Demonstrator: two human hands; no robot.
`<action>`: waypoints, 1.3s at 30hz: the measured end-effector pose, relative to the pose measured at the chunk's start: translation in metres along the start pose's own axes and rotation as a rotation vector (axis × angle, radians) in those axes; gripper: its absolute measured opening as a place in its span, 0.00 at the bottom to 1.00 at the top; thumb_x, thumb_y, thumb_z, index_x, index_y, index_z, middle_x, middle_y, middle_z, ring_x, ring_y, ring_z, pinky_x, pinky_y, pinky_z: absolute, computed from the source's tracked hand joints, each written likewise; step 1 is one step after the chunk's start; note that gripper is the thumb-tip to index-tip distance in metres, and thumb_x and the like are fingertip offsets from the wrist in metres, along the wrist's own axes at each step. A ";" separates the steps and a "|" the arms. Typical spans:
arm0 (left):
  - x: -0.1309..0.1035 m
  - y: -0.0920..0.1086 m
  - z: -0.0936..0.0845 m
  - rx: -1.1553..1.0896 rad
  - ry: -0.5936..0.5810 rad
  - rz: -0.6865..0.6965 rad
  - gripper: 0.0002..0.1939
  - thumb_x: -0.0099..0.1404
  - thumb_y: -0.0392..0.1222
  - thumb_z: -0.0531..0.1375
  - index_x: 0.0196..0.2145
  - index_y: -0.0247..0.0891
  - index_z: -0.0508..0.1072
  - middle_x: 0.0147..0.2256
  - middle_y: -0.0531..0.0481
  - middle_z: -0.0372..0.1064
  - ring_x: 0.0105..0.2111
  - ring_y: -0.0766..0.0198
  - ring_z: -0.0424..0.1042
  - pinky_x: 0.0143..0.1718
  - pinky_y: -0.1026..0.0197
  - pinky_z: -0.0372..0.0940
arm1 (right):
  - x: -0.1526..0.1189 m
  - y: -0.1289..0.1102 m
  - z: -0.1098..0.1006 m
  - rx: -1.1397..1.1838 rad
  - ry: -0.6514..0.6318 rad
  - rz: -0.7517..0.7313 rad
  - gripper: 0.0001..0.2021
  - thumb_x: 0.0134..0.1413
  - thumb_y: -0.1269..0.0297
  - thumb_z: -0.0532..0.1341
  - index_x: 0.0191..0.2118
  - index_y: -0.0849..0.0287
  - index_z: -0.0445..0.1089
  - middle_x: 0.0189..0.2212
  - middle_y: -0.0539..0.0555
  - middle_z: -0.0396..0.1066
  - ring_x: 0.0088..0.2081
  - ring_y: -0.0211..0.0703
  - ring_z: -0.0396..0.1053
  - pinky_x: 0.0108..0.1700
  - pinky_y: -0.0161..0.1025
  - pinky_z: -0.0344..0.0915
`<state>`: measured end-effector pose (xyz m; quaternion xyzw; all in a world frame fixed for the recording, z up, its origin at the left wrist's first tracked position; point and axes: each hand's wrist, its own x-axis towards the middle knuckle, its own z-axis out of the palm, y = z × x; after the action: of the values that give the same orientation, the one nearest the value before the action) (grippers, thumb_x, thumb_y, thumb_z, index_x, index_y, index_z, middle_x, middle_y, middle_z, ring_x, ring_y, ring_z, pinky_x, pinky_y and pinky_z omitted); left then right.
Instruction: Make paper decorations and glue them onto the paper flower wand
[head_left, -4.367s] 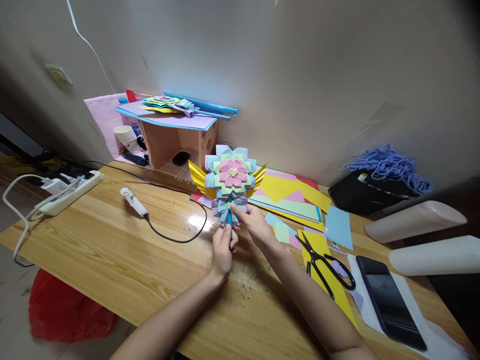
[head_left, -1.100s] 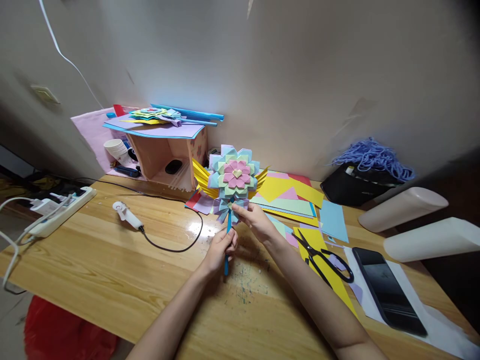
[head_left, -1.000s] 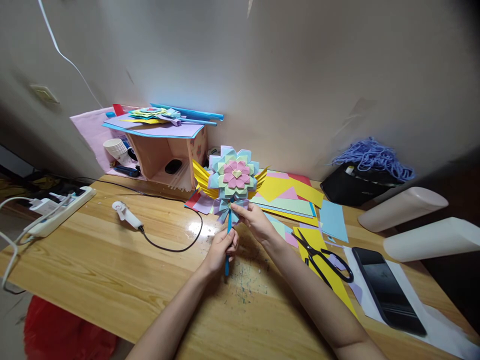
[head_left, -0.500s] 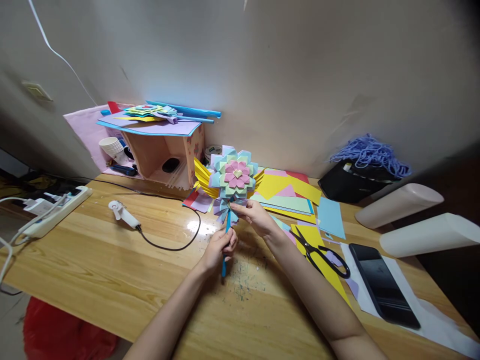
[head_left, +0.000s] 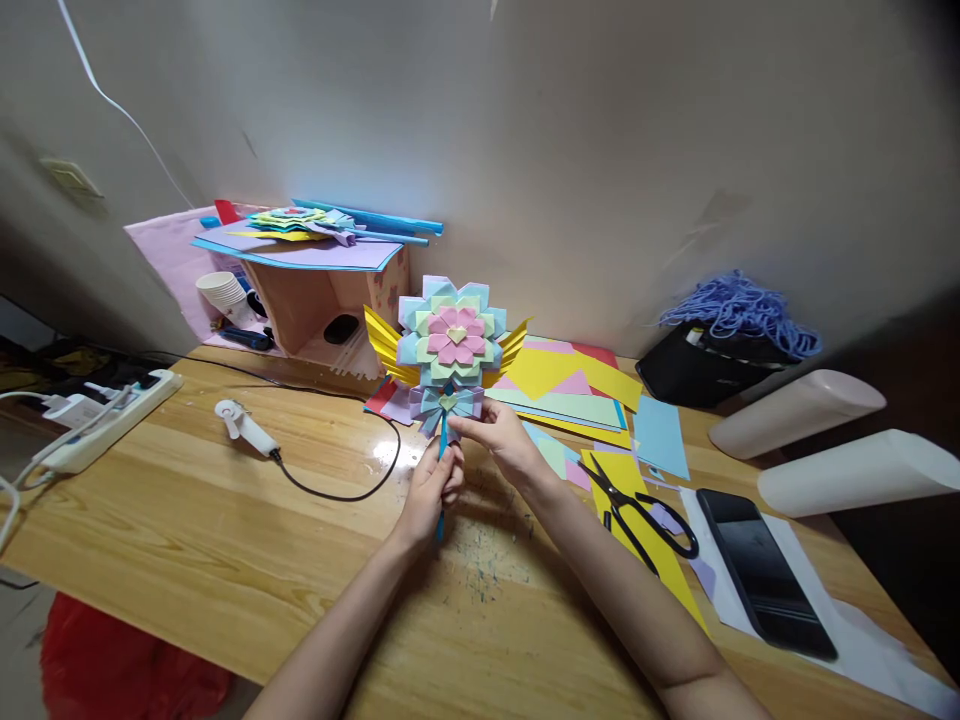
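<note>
A layered paper flower wand (head_left: 456, 337) is held upright above the table, with pink, green and blue petals and a small heart at its centre. Yellow pleated wings stick out on both sides of it. My left hand (head_left: 431, 490) is closed round its blue paper stick. Below the flower sits a blue and lilac paper bow (head_left: 430, 405) with a little pale heart. My right hand (head_left: 501, 440) pinches the lower right of this bow, thumb in front; its other fingers are hidden behind the paper.
Coloured paper sheets (head_left: 540, 370) lie behind my right hand. Black scissors (head_left: 634, 505) rest on yellow paper, beside a phone (head_left: 765, 570). A pink box (head_left: 315, 310) bears another paper flower (head_left: 300, 222). To the left are a corded white tool (head_left: 251, 432) and a power strip (head_left: 112, 425).
The flower wand has shifted slightly left and up, and its face now turns more toward me. My right thumb has slid off the bow's middle to its lower edge, uncovering the small heart.
</note>
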<state>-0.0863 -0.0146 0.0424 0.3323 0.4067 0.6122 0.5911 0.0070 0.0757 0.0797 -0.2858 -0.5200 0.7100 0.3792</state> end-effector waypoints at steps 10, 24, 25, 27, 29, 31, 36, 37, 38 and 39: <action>-0.002 0.001 -0.001 -0.091 -0.036 -0.031 0.18 0.61 0.55 0.56 0.31 0.37 0.59 0.17 0.63 0.42 0.15 0.76 0.37 0.15 0.73 0.37 | -0.001 -0.006 -0.002 -0.058 0.023 -0.007 0.10 0.37 0.62 0.69 0.27 0.62 0.72 0.25 0.50 0.71 0.27 0.37 0.65 0.34 0.36 0.62; -0.003 -0.004 0.005 -0.005 0.014 -0.021 0.20 0.59 0.58 0.57 0.31 0.36 0.61 0.17 0.62 0.45 0.15 0.76 0.40 0.16 0.72 0.39 | -0.005 -0.010 0.004 -0.090 0.103 -0.028 0.14 0.37 0.58 0.69 0.29 0.61 0.71 0.25 0.50 0.70 0.28 0.38 0.65 0.33 0.36 0.61; -0.004 -0.004 0.006 -0.002 0.025 -0.020 0.20 0.58 0.58 0.57 0.32 0.36 0.61 0.17 0.62 0.45 0.15 0.76 0.40 0.16 0.71 0.39 | -0.006 -0.010 0.005 -0.089 0.104 -0.027 0.14 0.37 0.58 0.69 0.28 0.62 0.71 0.24 0.50 0.69 0.27 0.38 0.64 0.33 0.36 0.61; -0.004 -0.005 0.007 0.000 0.046 -0.018 0.21 0.58 0.58 0.58 0.32 0.36 0.61 0.17 0.62 0.45 0.15 0.76 0.40 0.16 0.71 0.39 | -0.007 -0.012 0.006 -0.077 0.099 -0.025 0.13 0.37 0.57 0.68 0.26 0.61 0.70 0.22 0.49 0.68 0.26 0.38 0.63 0.32 0.36 0.60; -0.005 -0.006 0.007 0.001 0.062 -0.016 0.21 0.57 0.58 0.59 0.32 0.36 0.61 0.17 0.62 0.45 0.15 0.76 0.40 0.16 0.71 0.39 | -0.008 -0.012 0.007 -0.063 0.101 -0.029 0.12 0.37 0.58 0.68 0.24 0.61 0.70 0.21 0.49 0.67 0.26 0.37 0.62 0.32 0.36 0.59; -0.005 -0.006 0.008 0.000 0.069 -0.015 0.21 0.57 0.58 0.59 0.32 0.36 0.61 0.17 0.62 0.45 0.15 0.76 0.41 0.17 0.71 0.39 | -0.008 -0.013 0.008 -0.053 0.107 -0.032 0.12 0.37 0.59 0.68 0.23 0.61 0.69 0.20 0.48 0.66 0.25 0.36 0.61 0.31 0.36 0.59; -0.006 -0.006 0.010 -0.003 0.074 -0.016 0.21 0.57 0.58 0.59 0.32 0.36 0.61 0.16 0.63 0.45 0.15 0.76 0.40 0.17 0.71 0.39 | -0.009 -0.012 0.009 -0.040 0.136 -0.038 0.11 0.38 0.60 0.68 0.21 0.61 0.68 0.20 0.48 0.64 0.23 0.35 0.58 0.29 0.35 0.58; -0.006 -0.006 0.010 -0.003 0.073 -0.015 0.21 0.57 0.58 0.58 0.32 0.36 0.61 0.16 0.63 0.45 0.15 0.76 0.40 0.17 0.71 0.39 | -0.009 -0.012 0.010 -0.039 0.142 -0.038 0.11 0.37 0.60 0.68 0.21 0.61 0.68 0.19 0.47 0.64 0.23 0.35 0.58 0.29 0.35 0.57; -0.006 -0.006 0.010 -0.003 0.072 -0.013 0.21 0.57 0.58 0.58 0.32 0.36 0.61 0.16 0.63 0.45 0.15 0.76 0.40 0.17 0.71 0.39 | -0.009 -0.012 0.010 -0.039 0.147 -0.037 0.11 0.37 0.60 0.68 0.21 0.61 0.67 0.19 0.47 0.64 0.23 0.34 0.57 0.29 0.35 0.57; -0.006 -0.006 0.010 -0.004 0.071 -0.013 0.21 0.57 0.58 0.58 0.32 0.36 0.60 0.16 0.63 0.45 0.15 0.76 0.40 0.17 0.71 0.39 | -0.009 -0.012 0.010 -0.039 0.152 -0.035 0.12 0.37 0.59 0.68 0.20 0.61 0.67 0.19 0.47 0.63 0.22 0.34 0.57 0.29 0.35 0.57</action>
<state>-0.0738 -0.0194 0.0420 0.3064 0.4282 0.6207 0.5809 0.0068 0.0649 0.0942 -0.3370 -0.5086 0.6691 0.4243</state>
